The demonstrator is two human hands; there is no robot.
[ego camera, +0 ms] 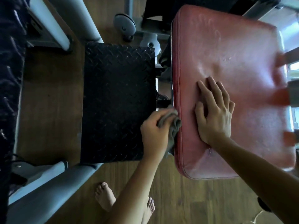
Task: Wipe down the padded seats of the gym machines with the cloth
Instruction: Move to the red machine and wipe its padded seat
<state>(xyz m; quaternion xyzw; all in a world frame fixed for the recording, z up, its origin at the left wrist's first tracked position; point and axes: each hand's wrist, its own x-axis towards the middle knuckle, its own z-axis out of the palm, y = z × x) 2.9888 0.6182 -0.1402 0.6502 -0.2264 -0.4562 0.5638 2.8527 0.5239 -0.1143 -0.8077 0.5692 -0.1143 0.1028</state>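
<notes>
A red padded seat (234, 59) fills the right half of the head view, its worn surface glossy with streaks. My left hand (153, 133) grips a bunched grey cloth (174, 125) and holds it against the seat's left side edge, near the seam. My right hand (215, 110) lies flat on top of the seat with straight, spread fingers pressing into the padding. Part of the cloth hangs down below my left hand beside the seat's edge.
A black diamond-plate footplate (116, 101) lies left of the seat. Grey machine frame tubes (48, 180) run along the lower left and upper left. Wheels and brackets (124, 26) sit at the top. The floor is wood (194, 199); bare feet (105, 198) stand below.
</notes>
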